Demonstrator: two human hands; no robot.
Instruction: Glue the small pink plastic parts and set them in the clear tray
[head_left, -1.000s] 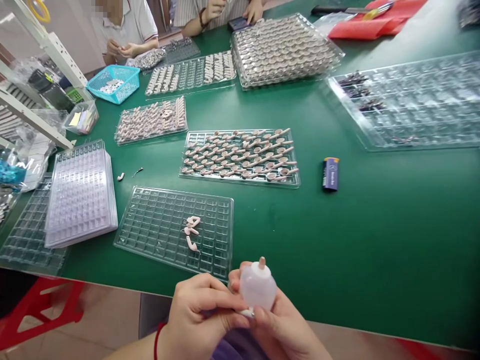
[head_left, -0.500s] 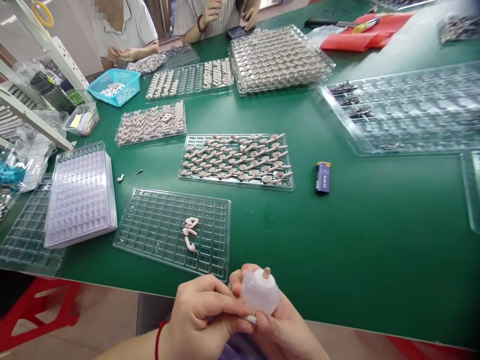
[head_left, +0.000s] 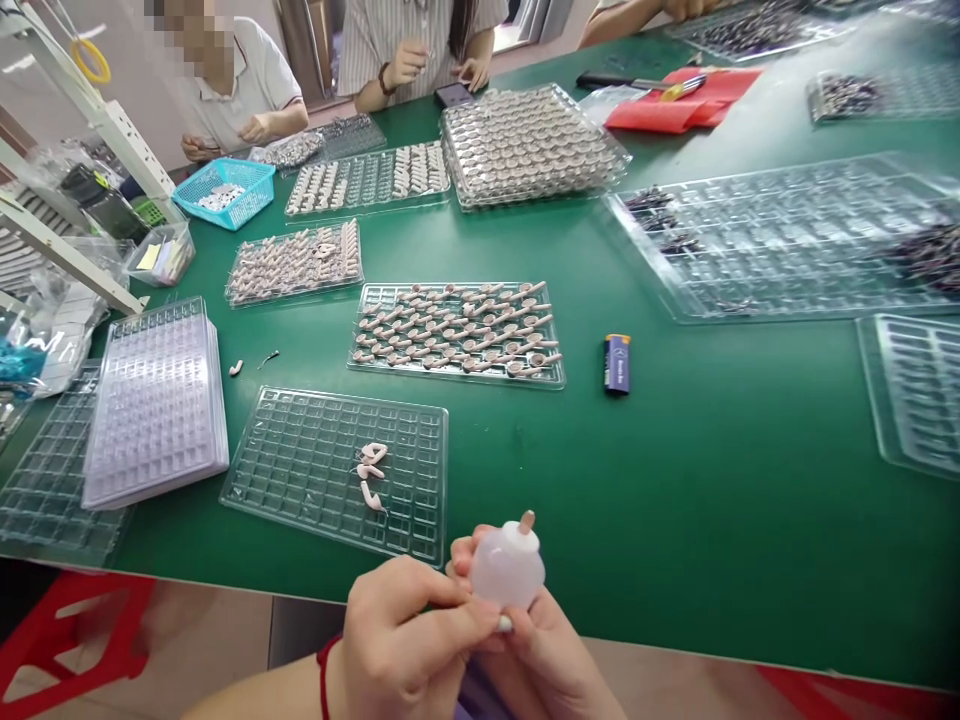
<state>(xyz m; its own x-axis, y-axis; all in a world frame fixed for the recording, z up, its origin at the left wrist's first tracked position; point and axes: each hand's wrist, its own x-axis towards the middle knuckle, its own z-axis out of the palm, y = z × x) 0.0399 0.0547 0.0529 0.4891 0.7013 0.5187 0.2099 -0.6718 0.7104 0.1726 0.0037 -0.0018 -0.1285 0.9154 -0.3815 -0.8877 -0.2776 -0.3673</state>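
My left hand (head_left: pixel 409 625), with a red cord at the wrist, is closed in a pinch on a small white piece (head_left: pixel 504 623) that is mostly hidden by fingertips. Against it, my right hand (head_left: pixel 559 640) curls around a translucent round squeeze bottle (head_left: pixel 506 572) with a white collar and a brownish tip pointing up. The right thumb also touches the white piece. Just beyond the hands, a clear compartment tray (head_left: pixel 300 450) carries several pale earphone shells (head_left: pixel 371 495) with thin wires.
A tray of pale stemmed earphone parts (head_left: pixel 457 330) lies mid-table, with a purple lighter-like item (head_left: pixel 617 365) to its right. Stacked clear trays (head_left: pixel 154 400) stand at left, near a blue basket (head_left: pixel 251 195). Co-workers sit across; a large clear tray (head_left: pixel 787 230) is at right.
The view has shifted a little, showing more of the right side. My hands keep the bottle and white piece together, nearly in place. A co-worker's hands at far left have parted.
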